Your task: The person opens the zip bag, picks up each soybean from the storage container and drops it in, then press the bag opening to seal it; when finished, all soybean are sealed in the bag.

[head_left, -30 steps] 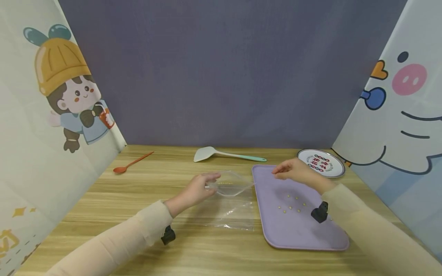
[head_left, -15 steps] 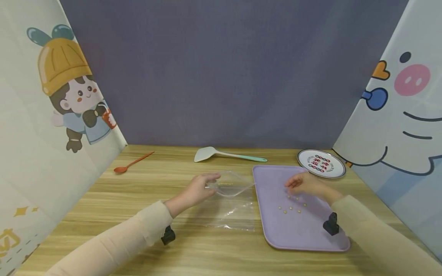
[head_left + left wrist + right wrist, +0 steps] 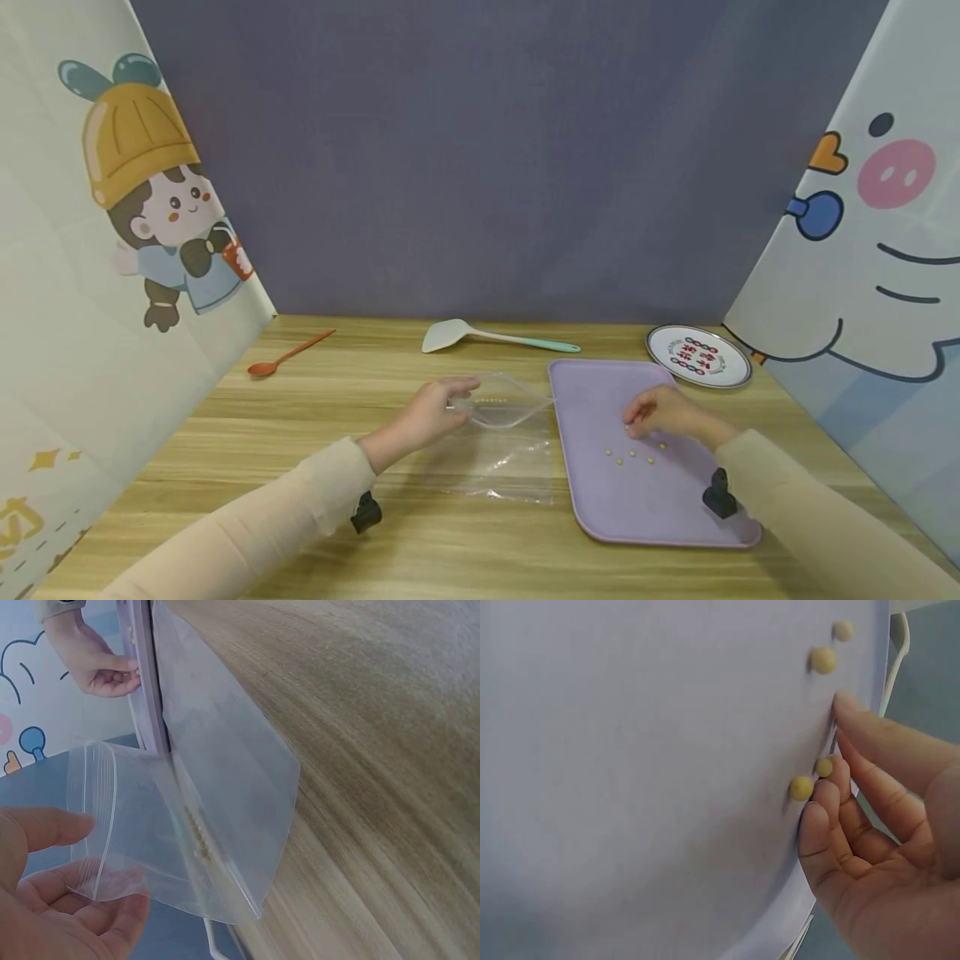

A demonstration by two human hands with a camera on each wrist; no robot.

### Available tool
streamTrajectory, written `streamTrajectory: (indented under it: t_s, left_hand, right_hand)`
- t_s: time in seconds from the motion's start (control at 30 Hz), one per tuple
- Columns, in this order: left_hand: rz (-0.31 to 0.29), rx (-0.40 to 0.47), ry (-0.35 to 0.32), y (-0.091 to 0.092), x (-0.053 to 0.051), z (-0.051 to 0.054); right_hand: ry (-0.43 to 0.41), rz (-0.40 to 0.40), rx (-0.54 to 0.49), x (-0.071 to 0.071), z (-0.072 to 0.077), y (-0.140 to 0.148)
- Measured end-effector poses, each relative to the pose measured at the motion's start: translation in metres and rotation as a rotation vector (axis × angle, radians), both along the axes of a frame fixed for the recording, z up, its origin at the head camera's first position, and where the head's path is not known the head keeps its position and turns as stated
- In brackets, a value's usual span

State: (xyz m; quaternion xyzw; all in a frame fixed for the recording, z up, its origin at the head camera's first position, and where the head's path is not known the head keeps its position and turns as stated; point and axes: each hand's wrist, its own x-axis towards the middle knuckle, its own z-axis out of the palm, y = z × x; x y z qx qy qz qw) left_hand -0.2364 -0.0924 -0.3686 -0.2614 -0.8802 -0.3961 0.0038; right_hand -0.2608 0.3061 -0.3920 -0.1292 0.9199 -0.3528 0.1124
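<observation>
The left hand (image 3: 429, 417) grips one side of the mouth of a clear zip bag (image 3: 495, 467). Its thumb and curled fingers show around the bag's edge in the left wrist view, where small beans (image 3: 199, 844) lie inside the bag (image 3: 240, 742). Low over the purple tray (image 3: 600, 508), the right hand (image 3: 663, 412) pinches a small pale bean (image 3: 627, 427) at its thumb and index fingertips. In the right wrist view the curled fingers of this hand (image 3: 885, 817) reach the tray's surface, with yellow beans (image 3: 802, 787) beside them. Several more beans (image 3: 632, 454) lie loose on the tray.
Behind the bag lies a white spatula (image 3: 446, 335) with a mint handle. An orange spoon (image 3: 262, 368) rests at the back left. A patterned round plate (image 3: 697, 357) stands by the tray's back right corner. Printed side panels and a dark back panel surround the table.
The right hand has moved right and down from above the tray's back left part, and its fingertips have closed on a bean. The left hand and bag have stayed in place.
</observation>
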Motion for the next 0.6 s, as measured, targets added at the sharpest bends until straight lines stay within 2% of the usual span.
streamTrajectory:
  t_s: [0.2,0.43,0.6]
  left_hand:
    - [-0.002,0.002,-0.003,0.000,0.001,-0.001]
    - [-0.008,0.002,0.004,-0.002,0.002,0.000]
    - [-0.008,0.005,0.000,-0.002,0.003,0.002]
  right_hand:
    - [0.012,-0.016,0.034,-0.002,-0.003,0.000]
    - [-0.010,-0.058,-0.047,-0.004,0.004,-0.004]
    - [0.006,-0.068,-0.101,-0.004,0.012,-0.015]
